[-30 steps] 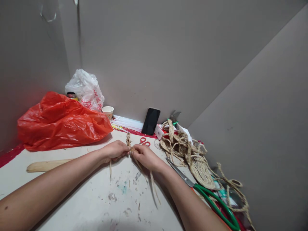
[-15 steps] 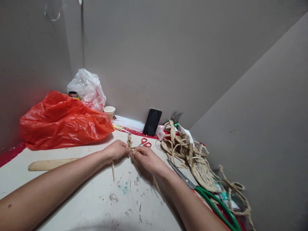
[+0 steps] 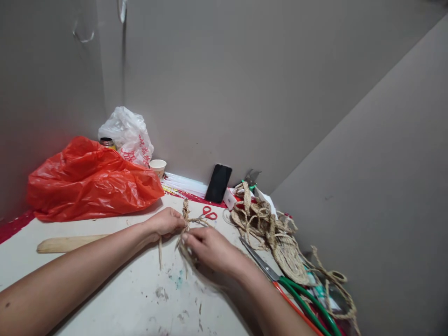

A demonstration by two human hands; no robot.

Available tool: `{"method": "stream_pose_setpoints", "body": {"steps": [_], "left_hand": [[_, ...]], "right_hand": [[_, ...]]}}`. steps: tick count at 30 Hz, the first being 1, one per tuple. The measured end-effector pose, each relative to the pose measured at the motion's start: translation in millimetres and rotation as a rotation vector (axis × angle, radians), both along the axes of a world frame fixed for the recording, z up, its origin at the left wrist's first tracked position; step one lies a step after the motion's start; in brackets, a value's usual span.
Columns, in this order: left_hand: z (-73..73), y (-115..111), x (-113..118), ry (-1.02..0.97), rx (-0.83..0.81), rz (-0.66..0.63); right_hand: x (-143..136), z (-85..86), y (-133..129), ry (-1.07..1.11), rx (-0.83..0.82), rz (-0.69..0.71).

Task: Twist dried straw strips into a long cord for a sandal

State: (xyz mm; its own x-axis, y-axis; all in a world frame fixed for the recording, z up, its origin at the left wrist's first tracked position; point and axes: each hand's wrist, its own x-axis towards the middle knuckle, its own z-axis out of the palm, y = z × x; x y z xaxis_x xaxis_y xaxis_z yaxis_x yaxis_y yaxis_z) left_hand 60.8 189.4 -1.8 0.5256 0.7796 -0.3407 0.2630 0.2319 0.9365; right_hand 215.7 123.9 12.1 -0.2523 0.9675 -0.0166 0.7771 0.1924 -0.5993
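A short braid of straw-coloured fibre stands up between my hands above the white tabletop. My left hand pinches the braid at its lower part, and a loose strand hangs down below that hand. Just to the right and slightly lower, my right hand has its fingers closed on fibre strands under the braid; the fingertips are a little blurred. One strand sticks out to the right, near small red-handled scissors.
A red plastic bag, white bag and paper cup are at the back left. A wooden strip lies behind my left forearm. A phone leans on the wall. Braided rope and green-handled shears lie right.
My right hand has moved down and slightly left, below the braid. A strand now sticks out to the right above it. The whole view has shifted slightly.
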Motion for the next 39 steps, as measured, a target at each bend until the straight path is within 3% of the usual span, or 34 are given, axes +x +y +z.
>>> {"method": "stream_pose_setpoints", "body": {"steps": [4, 8, 11, 17, 23, 27, 30, 32, 36, 39], "left_hand": [[0.0, 2.8, -2.2, -0.069, -0.063, -0.039], [-1.9, 4.3, -2.5, -0.141, -0.089, -0.08], [-4.2, 3.9, -1.5, -0.129, -0.076, -0.076], [-5.0, 1.3, -0.9, -0.108, -0.026, -0.097], [-2.0, 3.4, -5.9, -0.071, -0.041, -0.196], [3.2, 3.0, -8.2, 0.091, 0.079, -0.18], [21.9, 3.1, -21.1, 0.25, 0.191, -0.235], [44.8, 3.3, -40.9, 0.387, 0.284, -0.321], [97.9, 0.1, -101.5, 0.515, 0.336, -0.256], [114.4, -7.4, -145.0, 0.625, 0.385, -0.178]], "right_hand": [[14.2, -0.3, 15.8, 0.343, 0.014, -0.213], [2.7, -16.7, 28.2, 0.573, -0.236, -0.197], [-6.0, -21.7, 30.7, 0.595, -0.401, -0.224], [-0.8, -16.6, 32.6, 0.565, -0.519, -0.211], [3.4, -20.7, 33.7, 0.606, -0.555, -0.194], [5.4, -23.8, 33.4, 0.632, -0.544, -0.14], [6.8, -25.5, 33.5, 0.662, -0.545, -0.102], [8.1, -27.5, 34.3, 0.691, -0.569, -0.104], [10.7, -32.2, 36.4, 0.737, -0.626, -0.105], [11.4, -34.0, 37.0, 0.746, -0.638, -0.093]]}}
